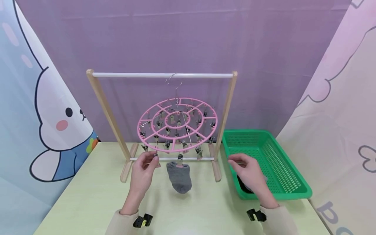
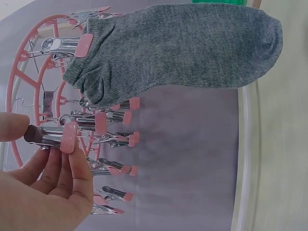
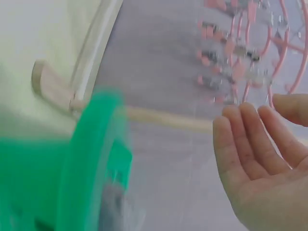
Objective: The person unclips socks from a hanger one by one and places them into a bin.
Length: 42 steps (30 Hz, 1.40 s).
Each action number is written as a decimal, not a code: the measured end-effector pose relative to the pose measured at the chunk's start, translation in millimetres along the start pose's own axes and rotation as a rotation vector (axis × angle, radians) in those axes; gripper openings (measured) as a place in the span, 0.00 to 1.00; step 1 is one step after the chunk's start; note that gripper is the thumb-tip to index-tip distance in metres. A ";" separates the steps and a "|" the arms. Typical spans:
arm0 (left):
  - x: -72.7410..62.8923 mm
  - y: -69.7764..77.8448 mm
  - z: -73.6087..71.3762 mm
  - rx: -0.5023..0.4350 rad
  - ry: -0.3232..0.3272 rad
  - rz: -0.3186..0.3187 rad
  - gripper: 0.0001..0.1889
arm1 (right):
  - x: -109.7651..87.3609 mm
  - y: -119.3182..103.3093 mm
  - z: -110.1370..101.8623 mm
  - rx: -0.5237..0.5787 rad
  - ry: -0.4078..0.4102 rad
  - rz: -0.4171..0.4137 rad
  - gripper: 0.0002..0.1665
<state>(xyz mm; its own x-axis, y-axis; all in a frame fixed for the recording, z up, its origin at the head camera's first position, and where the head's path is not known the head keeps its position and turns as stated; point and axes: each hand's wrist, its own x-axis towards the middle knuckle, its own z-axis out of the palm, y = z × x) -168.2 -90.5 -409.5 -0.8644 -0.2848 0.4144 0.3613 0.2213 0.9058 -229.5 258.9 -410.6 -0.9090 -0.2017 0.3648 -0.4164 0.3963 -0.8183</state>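
Observation:
A pink round sock hanger (image 1: 176, 151) with several metal clips hangs by its hook from a white rail. One grey sock (image 1: 179, 179) dangles by its cuff from a front clip; the left wrist view shows the same sock (image 2: 187, 48) close up. My left hand (image 1: 141, 171) pinches a pink-tipped metal clip (image 2: 50, 137) between thumb and fingers, left of the sock. Nothing is between that clip's tips. My right hand (image 1: 248, 169) is over the near left side of the green basket (image 1: 282, 156), holding nothing, thumb apart from the fingers in the right wrist view.
The rail (image 1: 132, 75) sits on a wooden stand (image 1: 107, 111) with feet on the pale table (image 1: 88, 195). Inside the basket, partly behind my right hand, lies dark cloth (image 1: 243, 186), with grey cloth (image 3: 111, 207) beside it. A purple curtain (image 1: 264, 65) hangs behind.

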 end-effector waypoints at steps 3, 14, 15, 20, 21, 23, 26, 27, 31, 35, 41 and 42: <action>-0.3 0.4 -0.1 -0.002 0.001 0.001 0.11 | 1.8 -5.7 14.8 0.086 -0.023 -0.023 0.11; -1.2 1.8 0.0 0.000 -0.001 -0.002 0.12 | 2.4 -25.0 62.4 0.149 -0.172 -0.153 0.11; -1.5 1.5 0.0 0.002 0.000 -0.002 0.12 | 2.2 -26.8 66.0 0.149 -0.185 -0.157 0.11; -2.2 -0.5 0.8 0.013 0.008 0.004 0.11 | 1.4 -33.7 82.4 0.123 -0.223 -0.171 0.12; -2.2 -1.0 1.0 0.015 0.010 0.004 0.11 | 1.6 -34.7 85.3 0.118 -0.227 -0.172 0.13; -2.1 -1.7 1.3 0.018 0.012 0.005 0.11 | 2.7 -35.8 91.1 0.102 -0.226 -0.176 0.14; -2.0 -1.7 1.3 0.019 0.010 -0.002 0.11 | 4.7 -36.6 99.0 0.093 -0.218 -0.187 0.15; -2.0 -1.7 1.1 0.017 0.009 -0.002 0.11 | 5.2 -36.8 101.7 0.096 -0.218 -0.184 0.15; -2.6 0.3 0.6 0.007 0.000 -0.004 0.11 | 5.5 -39.4 111.4 0.134 -0.208 -0.170 0.14; -2.9 0.6 0.5 0.020 0.000 -0.003 0.11 | 6.3 -42.1 118.6 0.163 -0.204 -0.131 0.13; -2.1 1.4 -0.9 0.061 0.002 -0.008 0.12 | 7.6 -44.0 123.4 0.165 -0.220 -0.096 0.11; -1.9 1.6 -1.6 0.076 0.005 -0.012 0.12 | 7.3 -44.1 123.7 0.167 -0.223 -0.092 0.10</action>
<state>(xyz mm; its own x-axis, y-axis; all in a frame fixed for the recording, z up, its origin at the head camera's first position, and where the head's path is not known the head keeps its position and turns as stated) -165.5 -91.1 -408.7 -0.8667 -0.2930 0.4038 0.3230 0.2874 0.9017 -215.3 129.2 -426.8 -0.8331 -0.4291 0.3490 -0.4704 0.2179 -0.8551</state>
